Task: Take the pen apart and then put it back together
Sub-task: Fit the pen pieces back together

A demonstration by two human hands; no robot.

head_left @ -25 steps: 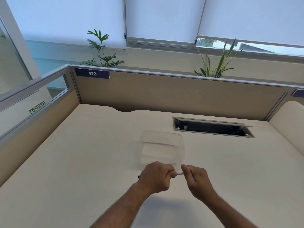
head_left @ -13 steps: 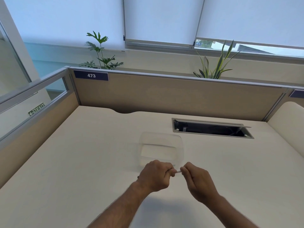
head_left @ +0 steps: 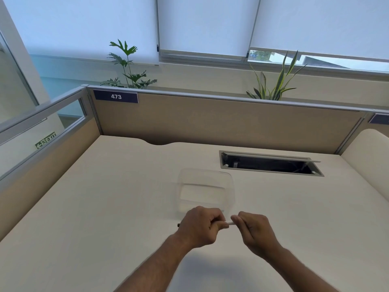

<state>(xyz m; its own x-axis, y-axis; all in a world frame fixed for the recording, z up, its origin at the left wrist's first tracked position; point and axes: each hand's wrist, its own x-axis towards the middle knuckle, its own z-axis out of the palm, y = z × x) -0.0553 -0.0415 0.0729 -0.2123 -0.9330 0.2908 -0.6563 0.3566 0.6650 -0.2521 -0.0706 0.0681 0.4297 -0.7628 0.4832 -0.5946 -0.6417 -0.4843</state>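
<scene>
Both hands hold one pen (head_left: 229, 223) level above the cream desk (head_left: 105, 207). My left hand (head_left: 201, 225) is closed in a fist around the pen's barrel, and a dark tip sticks out past its left side. My right hand (head_left: 253, 229) pinches the pen's other end with thumb and fingers. Only a short whitish length of the pen shows between the two hands; the rest is hidden inside them.
A clear plastic container (head_left: 205, 191) stands on the desk just beyond my hands. Farther back on the right is an open cable slot (head_left: 269, 164). Partition walls (head_left: 210, 121) close off the desk at the back and left.
Both hands stay on the pen in nearly the same place. The whitish gap of pen between them has shortened slightly.
</scene>
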